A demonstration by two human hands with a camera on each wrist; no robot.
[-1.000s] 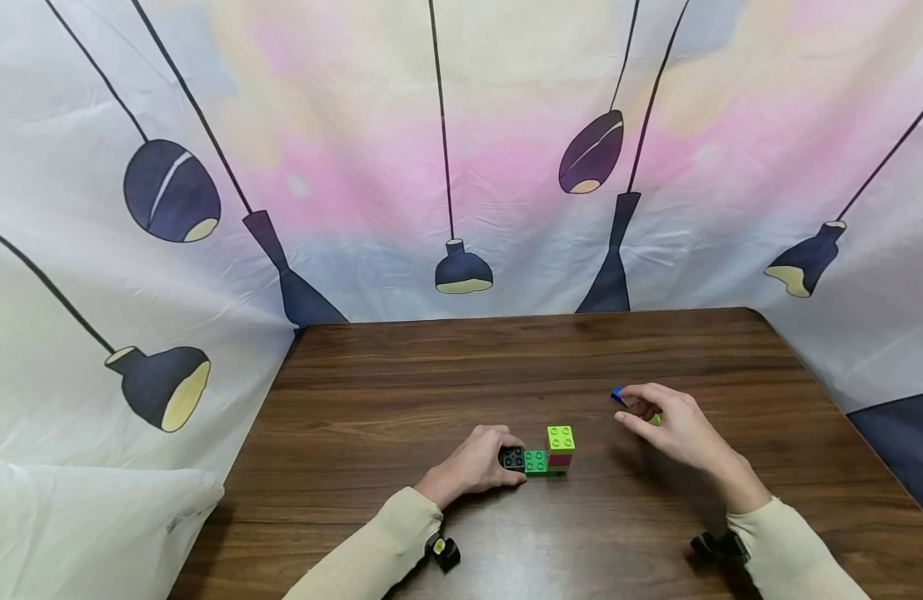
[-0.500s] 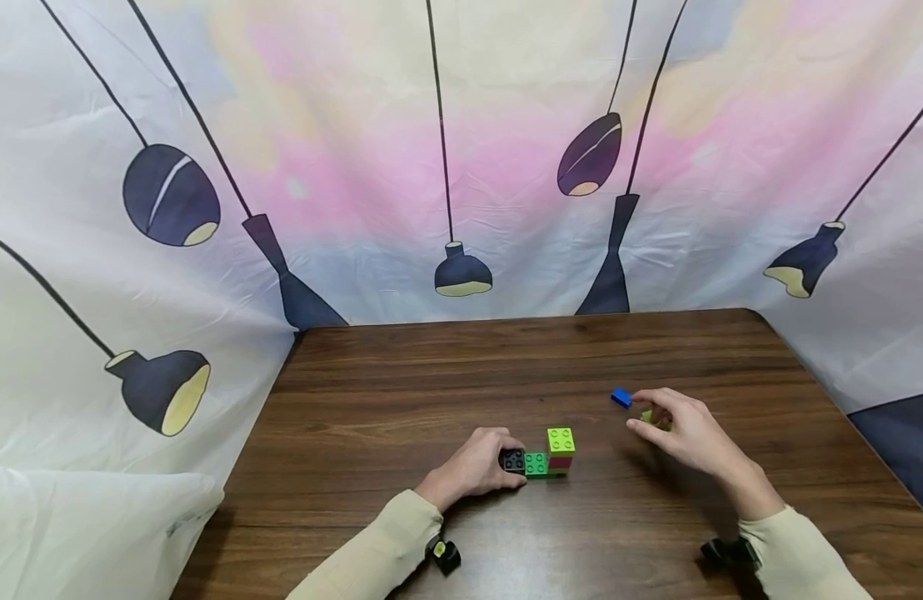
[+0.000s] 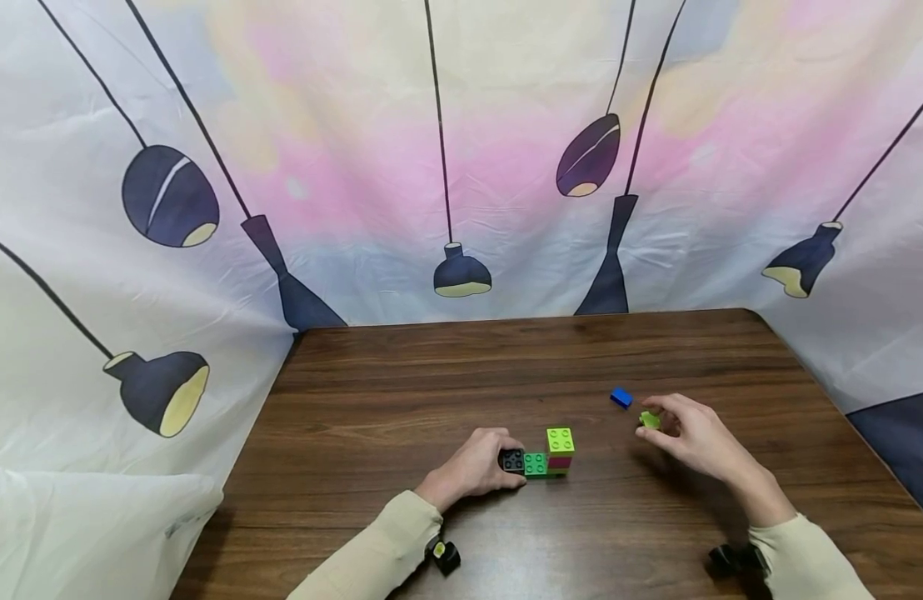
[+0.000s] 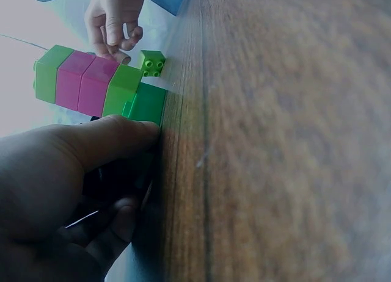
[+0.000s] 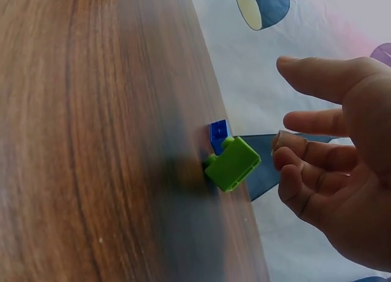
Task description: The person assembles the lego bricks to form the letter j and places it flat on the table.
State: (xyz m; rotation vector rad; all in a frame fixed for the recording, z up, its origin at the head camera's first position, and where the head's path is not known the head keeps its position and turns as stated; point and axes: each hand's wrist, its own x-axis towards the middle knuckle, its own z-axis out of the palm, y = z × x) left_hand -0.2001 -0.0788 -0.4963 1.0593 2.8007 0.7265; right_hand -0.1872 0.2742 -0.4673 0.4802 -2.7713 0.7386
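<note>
My left hand (image 3: 472,462) grips the black brick (image 3: 512,459) at the left end of a row of joined toy bricks. Beside that is a bright green brick (image 3: 536,464), and at the right end rises a lime-and-pink stack (image 3: 560,439). Its layers (image 4: 85,80) show side-on in the left wrist view. Over the table, my right hand (image 3: 701,446) has its thumb and fingers apart around empty space, just right of a loose lime brick (image 3: 649,420). In the right wrist view, a gap separates that lime brick (image 5: 234,165) from the fingers (image 5: 293,141).
A small blue brick (image 3: 621,397) lies behind and left of the loose lime one. The brown wooden table (image 3: 431,375) ends at the back against a hanging cloth (image 3: 371,275) printed with lamps. Black wrist cameras sit on both wrists.
My right hand has drawn back to the right and slightly toward me, away from the blue brick, uncovering it and the lime brick. The left hand keeps its grip in place.
</note>
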